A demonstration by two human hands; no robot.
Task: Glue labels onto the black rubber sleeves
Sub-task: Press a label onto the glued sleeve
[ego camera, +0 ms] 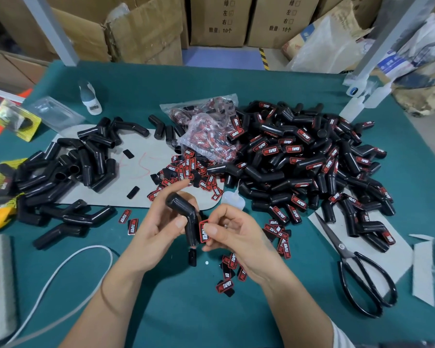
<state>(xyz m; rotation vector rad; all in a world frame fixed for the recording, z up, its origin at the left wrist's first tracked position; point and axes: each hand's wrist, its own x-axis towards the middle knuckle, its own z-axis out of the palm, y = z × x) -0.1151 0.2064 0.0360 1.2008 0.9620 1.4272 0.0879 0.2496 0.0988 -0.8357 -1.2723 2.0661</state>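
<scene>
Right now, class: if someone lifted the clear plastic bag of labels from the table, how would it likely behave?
The bag of labels looks thin and crumpled, so it would probably sag rather than hold shape. Its glossy film may be slippery. Loose labels lie spilled beside it, so more might fall out if it is tipped.

The right hand (232,232) covers part of the label (203,232); the yellow packets (0,172) at the bench's (186,310) left edge blur.
</scene>
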